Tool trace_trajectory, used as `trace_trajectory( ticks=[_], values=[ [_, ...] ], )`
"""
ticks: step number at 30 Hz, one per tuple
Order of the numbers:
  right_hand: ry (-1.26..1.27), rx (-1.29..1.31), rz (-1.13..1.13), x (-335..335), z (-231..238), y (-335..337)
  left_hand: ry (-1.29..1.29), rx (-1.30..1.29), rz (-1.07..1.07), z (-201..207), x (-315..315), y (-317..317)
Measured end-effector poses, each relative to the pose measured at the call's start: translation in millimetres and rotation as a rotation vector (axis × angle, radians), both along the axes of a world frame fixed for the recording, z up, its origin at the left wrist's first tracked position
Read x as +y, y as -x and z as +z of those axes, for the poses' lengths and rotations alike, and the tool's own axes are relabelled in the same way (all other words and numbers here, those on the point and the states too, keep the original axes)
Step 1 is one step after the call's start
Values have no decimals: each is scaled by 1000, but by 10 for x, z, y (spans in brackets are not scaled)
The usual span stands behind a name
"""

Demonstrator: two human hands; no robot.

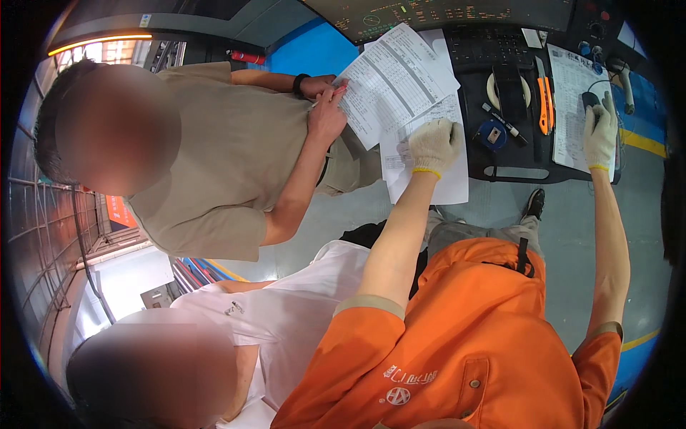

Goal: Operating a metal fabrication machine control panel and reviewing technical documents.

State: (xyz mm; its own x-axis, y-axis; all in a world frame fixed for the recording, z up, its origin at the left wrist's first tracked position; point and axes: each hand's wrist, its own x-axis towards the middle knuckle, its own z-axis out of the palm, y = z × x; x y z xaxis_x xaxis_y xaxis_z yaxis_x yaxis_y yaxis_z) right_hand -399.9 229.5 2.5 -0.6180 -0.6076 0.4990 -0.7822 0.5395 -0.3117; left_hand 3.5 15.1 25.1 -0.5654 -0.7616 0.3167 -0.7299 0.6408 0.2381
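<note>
My left hand [435, 146], in a white knit glove with a yellow cuff, rests with curled fingers on the printed sheets [454, 179]. Whatever its fingers may hold is hidden. Farther right, my right hand [600, 137], gloved alike, has its thumb and fingers around a small black corded computer mouse [589, 99]. A printed form [569, 143] lies beneath that hand. Just beyond my left hand, a person at the left holds upper sheets [396, 79] by their left edge, with something thin and red at the fingertips.
A black panel carries a keyboard [482, 48], tape roll [491, 91], marker [504, 123], blue tape measure [491, 134] and orange utility knife [546, 100]. A screen [429, 13] stands behind. Two people, in a tan shirt [236, 150] and a white shirt [307, 286], are close at my left.
</note>
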Motion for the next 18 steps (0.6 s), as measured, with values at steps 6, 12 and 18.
trace_trajectory(
  ticks=[6,12,18],
  values=[
    [43,36,8,-49,46,-36,2,-10,1,-18,-2,-5],
    [40,57,11,-45,60,-35,-4,-3,-3,-45,-7,-6],
    [41,61,28,-40,68,-43,-1,-6,2,-65,-8,-6]
  ],
)
